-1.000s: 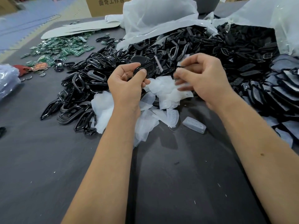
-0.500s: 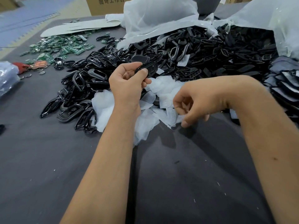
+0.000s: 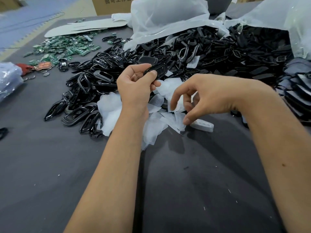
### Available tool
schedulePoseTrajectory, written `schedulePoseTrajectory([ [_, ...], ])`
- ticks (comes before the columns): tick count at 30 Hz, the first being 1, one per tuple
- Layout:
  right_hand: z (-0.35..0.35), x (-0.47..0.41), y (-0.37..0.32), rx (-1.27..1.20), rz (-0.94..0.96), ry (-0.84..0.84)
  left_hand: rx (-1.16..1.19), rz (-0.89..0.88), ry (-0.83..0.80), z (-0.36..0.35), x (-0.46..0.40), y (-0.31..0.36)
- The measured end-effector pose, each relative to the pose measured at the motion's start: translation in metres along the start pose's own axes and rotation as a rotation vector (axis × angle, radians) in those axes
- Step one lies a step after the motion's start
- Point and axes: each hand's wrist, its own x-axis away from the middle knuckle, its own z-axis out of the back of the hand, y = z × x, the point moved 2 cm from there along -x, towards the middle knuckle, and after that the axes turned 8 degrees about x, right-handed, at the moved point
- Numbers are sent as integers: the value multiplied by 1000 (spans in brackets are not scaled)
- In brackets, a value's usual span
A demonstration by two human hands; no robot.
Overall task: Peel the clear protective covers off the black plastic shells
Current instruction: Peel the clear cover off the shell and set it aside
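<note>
Peeling in progress at a cluttered grey surface [image 3: 50, 165]. Left hand [image 3: 134, 88] raised over the work, fingers [image 3: 152, 74] curled round one black shell [image 3: 159, 68], pinching it between thumb and forefinger just in front of the big heap of black shells [image 3: 210, 52].

Right hand [image 3: 207, 98] now down low over the pile of peeled clear covers [image 3: 111, 106], having swung there from up beside the shell a second ago. Fingers loosely spread and half-curled, a pale scrap of film [image 3: 179, 105] seen between them; whether gripped or already let go, cannot tell. Probable reading: one cover just stripped and being dropped with the others, leaving the held shell bare or ready for its next side.

Just beside the right fingertips, a frosted strip with holes [image 3: 202, 124] lying flat on the surface. Far left, a scatter of green circuit boards [image 3: 67, 47] and a red pouch [image 3: 25, 67]; behind, white plastic bags [image 3: 168, 15] spilling the shells out, a cardboard box [image 3: 114, 5] beyond. To the right, stacked flat dark pieces [image 3: 296, 84].

Loose covers crowding the space between both hands, easily dragged about by a wrist; tangled shells in the heap likely to snag on the next pick.
</note>
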Motion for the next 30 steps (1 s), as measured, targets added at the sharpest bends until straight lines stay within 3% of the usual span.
schedulePoseTrajectory([
  [3,-7,-5,-6,25,23,-32,0,1,-1,1,0,0],
  [8,7,1,0,10,107,154,12,-6,-1,1,-1,-1],
  [13,5,1,11,-676,226,281,19,-8,5,1,-1,0],
  [15,-2,-3,15,-823,226,290,24,-7,2,1,0,0],
  [23,-20,-12,24,-805,83,294,248,8,-48,-1,0,8],
  [30,-27,-18,24,-790,-8,325,604,204,-240,-13,9,15],
])
